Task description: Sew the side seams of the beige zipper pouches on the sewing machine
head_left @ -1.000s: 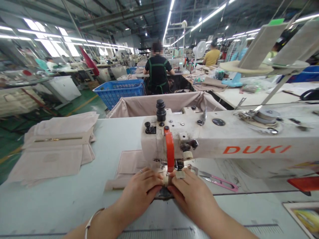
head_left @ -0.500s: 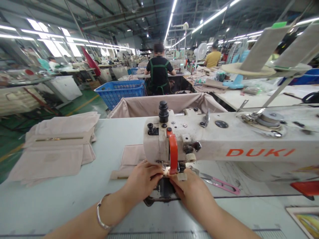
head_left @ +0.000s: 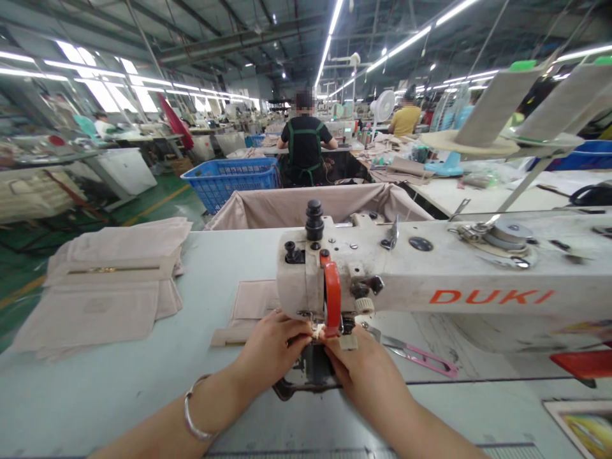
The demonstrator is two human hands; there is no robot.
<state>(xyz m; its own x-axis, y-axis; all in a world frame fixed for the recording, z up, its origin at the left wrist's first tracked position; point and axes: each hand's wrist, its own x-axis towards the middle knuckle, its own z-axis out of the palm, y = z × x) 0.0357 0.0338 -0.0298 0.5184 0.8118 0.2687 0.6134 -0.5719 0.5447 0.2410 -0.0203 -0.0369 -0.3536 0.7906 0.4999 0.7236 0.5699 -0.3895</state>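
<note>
Both my hands are at the needle area of a white sewing machine (head_left: 406,274) with an orange guard (head_left: 333,299). My left hand (head_left: 275,341) is closed, thumb and forefinger pinching the edge of a beige fabric piece (head_left: 251,301) just left of the presser foot. A flat strip (head_left: 224,338) with a zipper shows on that piece, beside my left hand. My right hand (head_left: 358,357) is closed too, its fingertips pressed together at the right of the foot. The fabric edge between the fingertips is mostly hidden by my hands and the guard.
A stack of beige fabric pieces (head_left: 105,293) with a zipper on top lies at the left. Pink-handled thread snips (head_left: 430,361) lie right of my hand. Behind the table are a fabric-lined bin (head_left: 268,207), a blue basket (head_left: 229,178) and a seated co-worker (head_left: 306,143). Thread cones (head_left: 502,105) stand at right.
The view has shifted slightly. Both hands stay at the presser foot, in nearly the same pose, and the fabric shows no clear movement.
</note>
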